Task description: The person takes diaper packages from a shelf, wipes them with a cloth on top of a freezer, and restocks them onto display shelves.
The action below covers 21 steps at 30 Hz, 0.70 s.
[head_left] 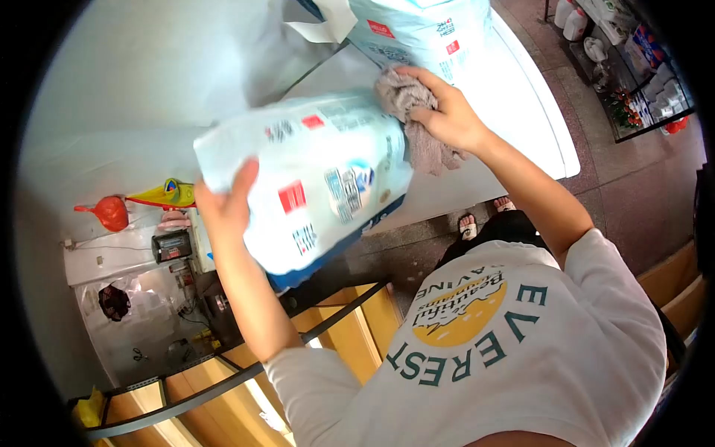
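Observation:
My left hand (227,201) grips one end of a light blue and white plastic pack (328,149) with red squares and a dark blue lower edge. The pack is tilted and held up in front of my body; its contents are hidden. In my right hand (450,115) is a crumpled grey-brown cloth (406,93), bunched in the fingers against the pack's far end. Behind them, a second, similar pack (417,33) stands on the white table (514,97).
Wooden shelving with a dark metal rail (261,369) runs below my left arm. At left, a red plastic bag (112,214) and a yellow-green item (167,194) lie by a small black box (171,246). A rack with bottles (575,24) stands at the upper right.

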Tool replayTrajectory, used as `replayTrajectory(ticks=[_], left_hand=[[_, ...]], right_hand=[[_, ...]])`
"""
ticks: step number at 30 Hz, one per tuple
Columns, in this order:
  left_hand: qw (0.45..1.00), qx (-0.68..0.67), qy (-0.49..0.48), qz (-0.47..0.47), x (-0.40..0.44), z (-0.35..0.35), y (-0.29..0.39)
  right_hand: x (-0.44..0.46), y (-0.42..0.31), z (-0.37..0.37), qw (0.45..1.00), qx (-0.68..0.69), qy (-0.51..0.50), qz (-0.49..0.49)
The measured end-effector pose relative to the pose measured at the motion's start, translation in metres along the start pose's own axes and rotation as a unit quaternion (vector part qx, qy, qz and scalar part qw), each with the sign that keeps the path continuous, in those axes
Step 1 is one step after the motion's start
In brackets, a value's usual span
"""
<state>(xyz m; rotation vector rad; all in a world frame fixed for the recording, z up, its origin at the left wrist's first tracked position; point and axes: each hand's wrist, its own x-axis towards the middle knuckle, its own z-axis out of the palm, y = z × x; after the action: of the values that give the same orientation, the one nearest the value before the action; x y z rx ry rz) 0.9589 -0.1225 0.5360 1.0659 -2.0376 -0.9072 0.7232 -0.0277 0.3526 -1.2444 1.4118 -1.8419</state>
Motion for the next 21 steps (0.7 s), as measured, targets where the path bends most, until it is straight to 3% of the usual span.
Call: replayTrajectory(ticks=[2,5,7,9,10,12,13,14,16,17,18,19,21], left_hand=[[0.997,0.052,0.004,0.065,-0.039,-0.015,-0.001],[0.993,-0.069,0.095,-0.008,-0.085,-0.023,-0.029],[0.979,-0.109,0.174,0.014,-0.105,-0.014,-0.041],[0.976,-0.162,0.139,0.041,-0.116,-0.019,-0.049],[0.978,-0.159,0.137,0.015,-0.121,-0.027,-0.057],[0.969,-0.174,0.166,0.052,-0.126,-0.022,-0.067],[0.966,-0.185,0.172,0.047,-0.129,-0.022,-0.070],[0.965,-0.185,0.177,0.047,-0.129,-0.016,-0.068],[0.961,-0.196,0.197,0.013,-0.127,-0.006,-0.057],[0.960,-0.197,0.196,0.011,-0.129,-0.006,-0.053],[0.952,-0.238,0.194,0.001,-0.124,-0.006,-0.050],[0.942,-0.278,0.189,-0.009,-0.118,-0.006,-0.049],[0.945,-0.274,0.179,-0.009,-0.115,-0.003,-0.048]], right_hand=[[0.017,-0.032,0.014,0.996,0.015,0.001,-0.085],[0.033,-0.090,0.070,0.956,-0.002,-0.042,-0.290],[0.004,-0.117,0.112,0.942,-0.158,-0.091,-0.281],[-0.017,-0.113,0.145,0.926,-0.169,-0.107,-0.321],[-0.014,-0.107,0.140,0.911,-0.260,-0.076,-0.310],[0.004,-0.058,0.117,0.933,-0.250,-0.114,-0.233],[0.013,-0.034,0.103,0.916,-0.360,-0.147,-0.100],[0.011,-0.012,0.090,0.920,-0.383,-0.064,-0.059],[0.013,0.028,0.062,0.968,-0.240,-0.067,0.040],[0.014,0.064,0.049,0.974,-0.223,-0.041,0.023],[0.015,0.080,0.031,0.988,-0.040,-0.083,0.121],[0.023,0.086,0.028,0.990,-0.043,-0.075,0.115],[0.023,0.096,0.023,0.930,0.253,0.006,0.265]])
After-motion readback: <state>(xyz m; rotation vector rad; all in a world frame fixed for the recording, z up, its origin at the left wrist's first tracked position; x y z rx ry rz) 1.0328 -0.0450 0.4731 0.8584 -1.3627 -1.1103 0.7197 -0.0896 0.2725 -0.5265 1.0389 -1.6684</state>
